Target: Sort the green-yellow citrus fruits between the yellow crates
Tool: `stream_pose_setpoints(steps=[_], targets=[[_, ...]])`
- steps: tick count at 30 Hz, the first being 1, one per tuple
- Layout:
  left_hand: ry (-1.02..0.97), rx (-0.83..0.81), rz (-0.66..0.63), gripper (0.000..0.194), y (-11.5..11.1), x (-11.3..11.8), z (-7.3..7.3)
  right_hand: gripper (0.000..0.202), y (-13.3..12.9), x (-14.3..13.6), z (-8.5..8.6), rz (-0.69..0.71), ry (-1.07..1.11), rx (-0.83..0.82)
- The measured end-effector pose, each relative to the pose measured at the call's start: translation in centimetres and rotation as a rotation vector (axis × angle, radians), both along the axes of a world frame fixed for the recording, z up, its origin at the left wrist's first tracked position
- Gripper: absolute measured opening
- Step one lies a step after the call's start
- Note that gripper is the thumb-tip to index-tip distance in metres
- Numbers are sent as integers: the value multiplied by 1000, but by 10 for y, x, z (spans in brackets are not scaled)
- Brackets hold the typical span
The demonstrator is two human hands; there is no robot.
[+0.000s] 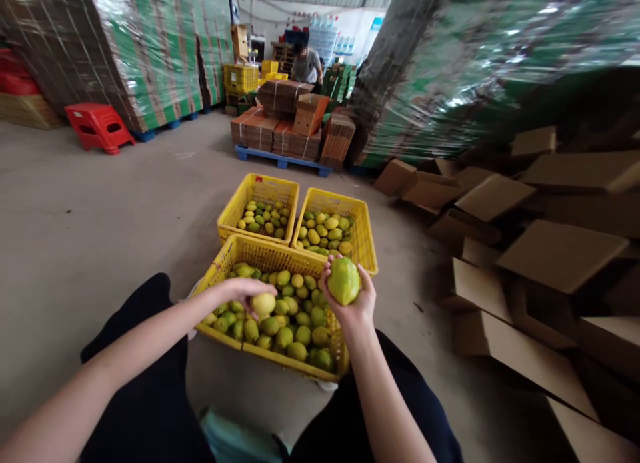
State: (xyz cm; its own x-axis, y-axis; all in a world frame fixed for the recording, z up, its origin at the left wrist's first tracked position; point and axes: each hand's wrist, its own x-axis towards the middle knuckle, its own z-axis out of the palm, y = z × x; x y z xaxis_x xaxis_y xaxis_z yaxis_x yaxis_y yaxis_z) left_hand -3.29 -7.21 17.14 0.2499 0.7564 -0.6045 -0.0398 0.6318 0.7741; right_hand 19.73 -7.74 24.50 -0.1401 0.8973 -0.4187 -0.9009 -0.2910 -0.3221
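My left hand point(249, 292) is closed around a pale yellow lemon point(263, 303), just above the fruit in the near yellow crate point(291, 363). My right hand point(357, 308) holds up a larger yellow-green lemon point(343, 281) in its palm, fingers curled about its sides, over that crate's right rim. Many green and yellow lemons point(283, 337) fill the near crate. Behind it stand two more yellow crates: the left one point(229, 213) and the right one point(367, 233) each hold a layer of smaller-looking lemons.
Empty cardboard boxes point(565, 253) lie heaped on the right. Flattened cartons point(260, 131) sit on a blue pallet point(283, 160) ahead, with a person point(307, 66) behind. A red stool point(97, 126) stands at left, near a tall wrapped stack point(155, 56). Another wrapped stack point(480, 69) leans in at right.
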Motion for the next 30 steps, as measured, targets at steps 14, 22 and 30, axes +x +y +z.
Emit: stream_pose_setpoints(steps=[14, 22, 30], targets=[[430, 238, -521, 47, -17, -28, 14, 26, -8, -11, -11, 185, -265, -35], [1135, 551, -807, 60, -29, -51, 30, 20, -37, -40, -72, 752, -467, 2], [1065, 532, -826, 61, -28, -57, 32, 42, -56, -28, -80, 684, -493, 92]])
